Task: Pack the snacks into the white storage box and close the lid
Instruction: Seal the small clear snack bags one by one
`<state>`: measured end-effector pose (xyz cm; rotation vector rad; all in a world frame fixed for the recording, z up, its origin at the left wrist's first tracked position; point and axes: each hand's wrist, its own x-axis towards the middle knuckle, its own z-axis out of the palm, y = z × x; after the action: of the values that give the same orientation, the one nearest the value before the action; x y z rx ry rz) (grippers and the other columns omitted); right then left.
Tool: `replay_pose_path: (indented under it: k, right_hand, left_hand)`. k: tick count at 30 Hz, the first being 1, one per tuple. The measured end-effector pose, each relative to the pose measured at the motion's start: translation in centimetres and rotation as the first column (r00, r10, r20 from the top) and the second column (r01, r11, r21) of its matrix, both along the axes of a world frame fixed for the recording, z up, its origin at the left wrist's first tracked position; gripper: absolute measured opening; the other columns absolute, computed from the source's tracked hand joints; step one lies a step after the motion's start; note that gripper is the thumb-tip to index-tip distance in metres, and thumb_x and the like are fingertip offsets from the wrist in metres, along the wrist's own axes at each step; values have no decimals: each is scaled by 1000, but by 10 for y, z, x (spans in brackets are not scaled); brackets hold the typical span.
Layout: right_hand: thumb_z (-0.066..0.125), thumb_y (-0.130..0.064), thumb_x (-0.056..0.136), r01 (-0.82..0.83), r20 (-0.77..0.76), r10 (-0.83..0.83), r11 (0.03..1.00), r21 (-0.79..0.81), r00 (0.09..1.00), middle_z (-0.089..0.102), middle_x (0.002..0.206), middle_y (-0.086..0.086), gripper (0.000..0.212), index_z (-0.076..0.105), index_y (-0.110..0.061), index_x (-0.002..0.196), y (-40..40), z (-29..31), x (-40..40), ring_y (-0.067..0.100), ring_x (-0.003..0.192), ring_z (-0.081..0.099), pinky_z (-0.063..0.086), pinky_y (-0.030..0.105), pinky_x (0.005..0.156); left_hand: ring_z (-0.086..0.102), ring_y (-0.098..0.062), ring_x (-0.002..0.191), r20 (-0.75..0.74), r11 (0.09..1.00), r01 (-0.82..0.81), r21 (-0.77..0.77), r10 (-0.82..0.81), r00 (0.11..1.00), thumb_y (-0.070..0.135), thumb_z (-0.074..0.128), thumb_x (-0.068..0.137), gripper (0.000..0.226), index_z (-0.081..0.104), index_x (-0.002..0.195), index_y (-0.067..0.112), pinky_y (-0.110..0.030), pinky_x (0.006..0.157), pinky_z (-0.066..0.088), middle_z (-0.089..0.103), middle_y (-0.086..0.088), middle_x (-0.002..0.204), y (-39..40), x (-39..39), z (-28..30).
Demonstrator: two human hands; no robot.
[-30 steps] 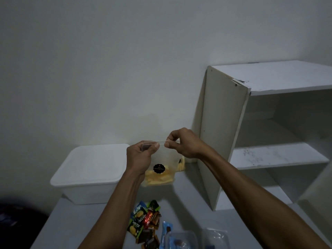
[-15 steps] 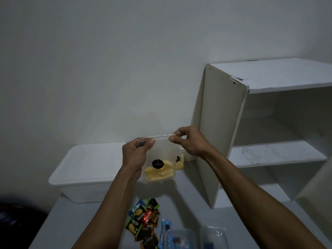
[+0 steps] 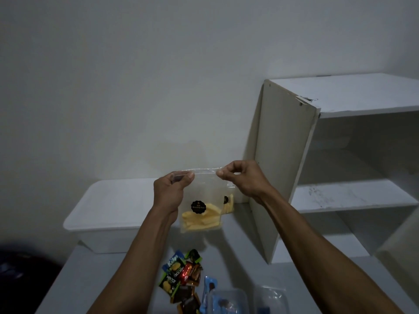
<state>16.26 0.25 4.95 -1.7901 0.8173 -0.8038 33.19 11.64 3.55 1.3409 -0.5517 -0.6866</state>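
I hold a clear zip bag of yellow snack sticks (image 3: 200,217) with a round black label up in front of me. My left hand (image 3: 172,189) pinches the bag's top left corner and my right hand (image 3: 241,177) pinches its top right corner. Behind the bag a second similar bag of sticks (image 3: 228,203) leans near the wall. The white storage box (image 3: 106,211) sits at the back left of the table with its lid on. Several small colourful snack packets (image 3: 181,277) lie on the table below my arms.
A white shelf unit (image 3: 340,173) stands at the right on the grey table (image 3: 95,279). Two clear plastic containers (image 3: 229,301) sit at the near edge beside the packets. A dark object (image 3: 20,275) lies low at the far left.
Both hands have lifted the bag of sticks slightly and kept their pinch on its top edge; my right hand slid a little to the right along the seal.
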Motion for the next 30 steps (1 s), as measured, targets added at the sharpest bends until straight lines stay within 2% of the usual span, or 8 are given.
replay_pose_path:
  k: [3, 10, 15, 18, 21, 23, 25, 30]
  right_hand:
    - [77, -37, 82, -43, -66, 39, 997, -59, 997, 74, 90, -3, 17, 73, -20, 80, 2, 4, 7, 10, 93, 67, 52, 28, 82]
    - [76, -36, 84, 31, -76, -41, 992, -126, 996, 73, 88, -5, 17, 73, -20, 80, 1, 2, 12, 13, 89, 67, 51, 31, 80]
    - [78, -34, 82, -48, -59, 44, 996, -69, 997, 76, 89, 0, 20, 76, -14, 81, 1, 8, 6, 8, 88, 70, 52, 22, 78]
    - [69, -38, 89, -139, -75, 142, 989, 42, 987, 77, 92, -2, 32, 77, -8, 89, 2, 19, 6, -6, 81, 69, 47, 11, 66]
    - [70, -30, 90, -195, -135, 196, 981, 21, 971, 77, 85, 1, 26, 77, -5, 88, 1, 26, 10, -3, 76, 69, 50, 11, 66]
    - [74, -32, 87, -228, -240, 213, 973, -38, 947, 76, 79, -1, 22, 78, -10, 86, 0, 27, 15, 2, 75, 68, 54, 18, 70]
    - [75, -33, 86, -248, -294, 231, 968, -23, 928, 74, 74, -4, 21, 78, -12, 86, 0, 27, 17, -1, 65, 63, 49, 15, 59]
    - [77, -27, 84, -169, -194, 172, 985, 36, 966, 65, 59, -11, 20, 75, -8, 78, 8, 11, 26, -5, 50, 54, 42, 14, 49]
  left_hand:
    - [65, -22, 87, -3, 1000, -3, 8, 3, 1000, 13, 80, 76, 8, 74, 80, 16, -40, 87, 51, 73, -4, 85, 1, 1, 0]
    - [61, -10, 80, 2, 999, -43, -13, 43, 999, 16, 76, 81, 5, 73, 84, 19, -27, 76, 46, 71, 2, 85, 5, 3, 1]
    - [64, -5, 78, 5, 998, -60, -9, 60, 998, 14, 74, 82, 4, 72, 86, 15, -24, 78, 45, 73, 1, 85, 8, 9, -4]
    - [65, 4, 69, 87, 999, -36, -8, 37, 996, 12, 72, 84, 2, 71, 86, 13, -14, 69, 47, 72, 1, 83, 6, 9, -3]
    - [63, 9, 66, 166, 1000, 9, 0, -8, 986, 12, 70, 86, 3, 72, 86, 13, -6, 61, 46, 72, 1, 83, 5, 8, -4]
    - [63, 6, 70, 208, 999, 36, 25, -40, 977, 14, 70, 87, 5, 74, 84, 16, -9, 66, 47, 73, 2, 83, 5, 8, -4]
    - [63, 3, 73, 247, 997, 59, 46, -68, 967, 15, 69, 87, 6, 74, 85, 16, -14, 73, 48, 74, 3, 83, 5, 6, -3]
    - [62, -13, 88, 253, 996, -85, 41, 71, 965, 33, 77, 80, 18, 72, 94, 23, -29, 79, 54, 72, 4, 94, 3, 0, -8]
